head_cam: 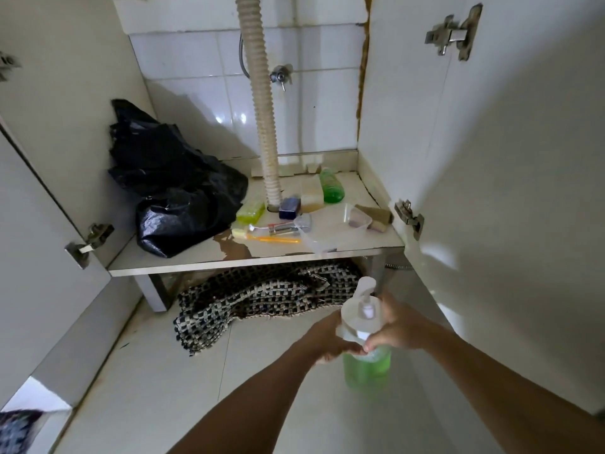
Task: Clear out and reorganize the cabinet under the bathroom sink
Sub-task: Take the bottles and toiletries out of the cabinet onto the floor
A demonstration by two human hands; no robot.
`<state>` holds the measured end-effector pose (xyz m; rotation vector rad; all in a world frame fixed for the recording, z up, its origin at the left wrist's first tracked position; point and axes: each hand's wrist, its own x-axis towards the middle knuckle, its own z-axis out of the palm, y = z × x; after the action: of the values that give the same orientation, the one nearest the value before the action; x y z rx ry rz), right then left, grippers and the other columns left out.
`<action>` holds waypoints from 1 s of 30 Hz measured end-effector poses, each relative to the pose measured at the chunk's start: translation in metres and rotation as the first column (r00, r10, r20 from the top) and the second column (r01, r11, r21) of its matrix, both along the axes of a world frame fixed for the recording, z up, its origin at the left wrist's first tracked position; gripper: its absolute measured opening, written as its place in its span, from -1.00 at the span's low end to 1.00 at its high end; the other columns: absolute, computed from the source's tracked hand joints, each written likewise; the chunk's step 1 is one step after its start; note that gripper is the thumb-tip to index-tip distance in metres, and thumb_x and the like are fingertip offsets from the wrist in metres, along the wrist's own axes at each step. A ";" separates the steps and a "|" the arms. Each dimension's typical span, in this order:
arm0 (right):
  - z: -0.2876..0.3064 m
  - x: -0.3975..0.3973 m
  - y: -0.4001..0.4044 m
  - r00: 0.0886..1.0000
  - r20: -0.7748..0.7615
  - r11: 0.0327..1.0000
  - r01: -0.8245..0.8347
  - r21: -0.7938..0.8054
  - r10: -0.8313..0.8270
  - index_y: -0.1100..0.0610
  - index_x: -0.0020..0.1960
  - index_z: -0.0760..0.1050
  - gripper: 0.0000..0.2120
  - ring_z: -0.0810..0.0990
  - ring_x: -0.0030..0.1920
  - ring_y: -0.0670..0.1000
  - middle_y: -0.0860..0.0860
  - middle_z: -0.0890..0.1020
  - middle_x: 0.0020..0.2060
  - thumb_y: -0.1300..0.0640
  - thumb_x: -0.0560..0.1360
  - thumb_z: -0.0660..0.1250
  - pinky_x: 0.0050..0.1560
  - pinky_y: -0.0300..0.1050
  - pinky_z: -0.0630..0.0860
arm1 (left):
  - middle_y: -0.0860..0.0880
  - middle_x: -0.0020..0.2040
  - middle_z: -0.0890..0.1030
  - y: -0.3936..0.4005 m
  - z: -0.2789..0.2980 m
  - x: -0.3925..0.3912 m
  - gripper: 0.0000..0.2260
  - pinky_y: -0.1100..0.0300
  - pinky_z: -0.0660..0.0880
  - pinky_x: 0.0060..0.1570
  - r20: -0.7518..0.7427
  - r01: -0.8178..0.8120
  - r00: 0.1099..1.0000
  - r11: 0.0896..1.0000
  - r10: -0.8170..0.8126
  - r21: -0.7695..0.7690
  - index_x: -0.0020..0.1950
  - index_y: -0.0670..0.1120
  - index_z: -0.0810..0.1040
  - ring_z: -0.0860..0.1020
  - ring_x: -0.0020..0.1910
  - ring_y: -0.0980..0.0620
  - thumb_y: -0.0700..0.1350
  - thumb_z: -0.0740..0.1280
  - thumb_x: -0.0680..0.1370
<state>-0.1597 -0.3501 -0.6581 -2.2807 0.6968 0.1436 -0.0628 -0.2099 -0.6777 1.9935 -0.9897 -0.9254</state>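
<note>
A pump bottle (366, 342) of green liquid is held out in front of the open cabinet (255, 257), above the tiled floor (163, 388). Both hands grip it — the left hand (330, 342) wraps its shoulder, the right hand (397, 326) curls round the neck below the pump. Behind it, the cabinet shelf is far from cleared: a black plastic bag (176, 188), a lying green bottle (331, 185), soap bars (311, 191), toothbrushes (268, 235), a clear tub (319, 235) and a brush (375, 213) remain, around the drain hose (265, 119). A woven mat (255, 299) lies bunched beneath the shelf. Judging by this, clearing has barely begun — reorganizing is not yet started.
</note>
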 end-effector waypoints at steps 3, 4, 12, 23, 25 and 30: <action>-0.002 -0.006 -0.001 0.999 -0.034 1.000 0.009 -0.026 -0.010 0.03 0.19 0.31 -0.30 0.50 0.03 -0.06 -0.07 0.51 0.01 0.15 0.16 0.58 -0.07 -0.25 0.46 | -0.02 0.37 0.45 -0.008 -0.019 -0.003 -0.34 0.21 0.31 0.19 -0.028 0.016 0.999 1.000 -0.016 0.000 0.48 0.00 0.27 0.40 0.26 0.07 -0.14 0.47 0.44; -0.005 -0.007 -0.003 0.999 -0.051 0.999 0.010 -0.052 -0.013 0.08 0.25 0.29 -0.25 0.48 0.05 -0.03 -0.03 0.50 0.05 0.14 0.17 0.58 -0.07 -0.23 0.46 | 0.00 0.38 0.44 -0.010 -0.022 -0.004 -0.33 0.23 0.29 0.19 -0.037 0.020 0.999 1.000 -0.020 -0.005 0.49 0.01 0.26 0.39 0.27 0.07 -0.13 0.47 0.45; -0.021 -0.011 -0.005 0.987 -0.158 0.982 -0.018 -0.189 -0.012 0.18 0.32 0.21 -0.13 0.43 0.04 -0.02 0.03 0.45 0.16 0.04 0.16 0.59 -0.01 -0.19 0.42 | 0.00 0.43 0.36 -0.018 -0.045 0.003 -0.30 0.48 0.29 0.05 -0.077 0.086 0.994 0.996 -0.083 0.035 0.54 -0.01 0.11 0.31 0.24 0.12 -0.20 0.41 0.51; -0.007 -0.010 -0.017 0.912 -0.395 0.962 -0.198 -0.190 0.109 0.11 0.39 0.25 -0.21 0.42 0.08 -0.05 0.02 0.46 0.26 0.10 0.27 0.56 -0.01 -0.26 0.35 | 0.00 0.45 0.38 -0.017 -0.061 -0.005 -0.32 0.12 0.29 0.32 0.016 0.075 0.997 0.987 -0.078 0.139 0.52 0.11 0.11 0.35 0.41 -0.04 0.04 0.39 0.50; -0.008 -0.009 -0.022 0.899 -0.427 0.966 -0.192 -0.175 0.101 0.12 0.41 0.21 -0.20 0.43 0.07 -0.03 0.04 0.47 0.25 0.11 0.29 0.54 -0.01 -0.24 0.37 | -0.03 0.45 0.38 -0.017 -0.058 -0.005 -0.31 0.09 0.29 0.36 0.029 0.082 0.996 0.983 -0.088 0.163 0.52 0.10 0.12 0.33 0.42 -0.03 0.04 0.40 0.49; -0.016 -0.001 -0.049 0.957 -0.279 0.952 -0.016 -0.304 -0.073 0.15 0.25 0.46 -0.68 0.55 0.14 0.10 0.08 0.60 0.11 0.22 0.51 0.25 -0.03 -0.22 0.38 | -0.09 0.36 0.45 -0.014 -0.040 0.011 -0.44 0.17 0.36 0.22 0.171 0.068 0.979 0.972 -0.108 0.223 0.47 -0.05 0.28 0.43 0.31 -0.05 0.00 0.38 0.52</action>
<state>-0.1611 -0.3994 -0.6744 -2.5711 0.9587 0.3852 -0.0519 -0.2235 -0.7181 2.2653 -1.1275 -0.9455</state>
